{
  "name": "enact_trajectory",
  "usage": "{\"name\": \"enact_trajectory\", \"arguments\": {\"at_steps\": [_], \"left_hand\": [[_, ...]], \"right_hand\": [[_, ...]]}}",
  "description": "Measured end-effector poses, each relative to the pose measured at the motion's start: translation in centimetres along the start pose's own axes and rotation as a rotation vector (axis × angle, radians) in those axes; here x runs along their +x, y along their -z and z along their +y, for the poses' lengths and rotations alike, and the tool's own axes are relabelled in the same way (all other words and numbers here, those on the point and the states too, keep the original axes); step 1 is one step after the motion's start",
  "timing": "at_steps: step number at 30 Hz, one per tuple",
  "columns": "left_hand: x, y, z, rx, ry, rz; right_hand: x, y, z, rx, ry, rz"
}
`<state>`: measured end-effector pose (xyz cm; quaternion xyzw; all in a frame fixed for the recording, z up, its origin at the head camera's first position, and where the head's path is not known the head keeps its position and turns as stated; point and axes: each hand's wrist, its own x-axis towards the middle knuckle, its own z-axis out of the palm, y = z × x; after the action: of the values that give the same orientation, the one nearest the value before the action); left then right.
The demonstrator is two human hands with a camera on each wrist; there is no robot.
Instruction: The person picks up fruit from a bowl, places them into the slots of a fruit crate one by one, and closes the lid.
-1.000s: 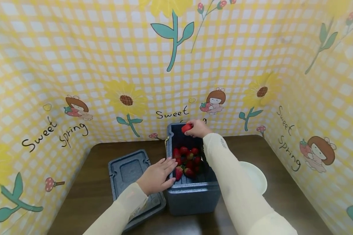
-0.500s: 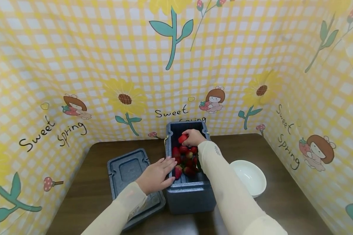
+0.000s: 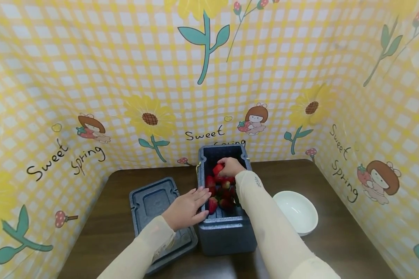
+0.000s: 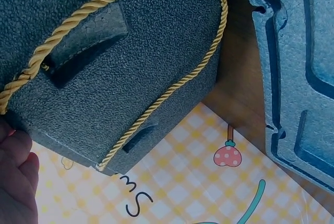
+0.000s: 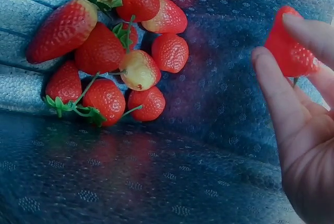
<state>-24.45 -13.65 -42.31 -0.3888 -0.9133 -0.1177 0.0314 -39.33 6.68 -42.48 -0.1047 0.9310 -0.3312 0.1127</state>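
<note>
A dark blue-grey foam box (image 3: 227, 238) stands uncovered on the table. Several strawberries (image 5: 102, 49) lie on its floor, some with green leaves or stems. Inside the box's far half, my right hand (image 3: 232, 166) pinches one red strawberry (image 5: 287, 49) between thumb and fingers. The right wrist view has that berry apart from the cluster. My left hand (image 3: 186, 209) rests on the box's left rim, its fingers straight and spread across the edge. In the left wrist view only part of this hand shows, beside the box's outer wall with its yellow twisted rope (image 4: 156, 106).
The box's lid (image 3: 157, 201) lies on the table at the left, partly under my left forearm. A white bowl (image 3: 296, 211) stands right of the box, near my right sleeve. Behind the table (image 3: 101, 228) hangs a yellow checked cloth (image 3: 181, 93).
From the far right rim, my right hand has come down into the box with the strawberry. Its sleeve has shifted left, uncovering more of the bowl. My left hand stays put.
</note>
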Motion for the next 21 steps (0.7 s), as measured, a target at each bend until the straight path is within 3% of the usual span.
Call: {"name": "enact_trajectory", "arguments": {"at_steps": [7,11,14,18,21], "left_hand": [[-0.7,0.2,0.0,-0.008,0.022,-0.012],[-0.9,0.8,-0.2,-0.008,0.025,-0.040],[-1.2,1.1,-0.7,-0.047,0.063,-0.049],[-3.1,2.1,-2.3,-0.198,0.216,0.009],[-5.6,3.1,-4.2,-0.357,0.395,0.100]], "right_hand": [[-0.9,-0.3,-1.6,0.090,0.058,-0.036],[-1.8,0.3,-3.7,0.188,0.088,-0.069],[-2.7,0.7,-5.7,0.288,0.088,-0.114],[-4.1,0.2,-8.9,0.431,0.078,-0.187],[-4.7,-1.7,-11.3,0.577,0.065,-0.190]]}}
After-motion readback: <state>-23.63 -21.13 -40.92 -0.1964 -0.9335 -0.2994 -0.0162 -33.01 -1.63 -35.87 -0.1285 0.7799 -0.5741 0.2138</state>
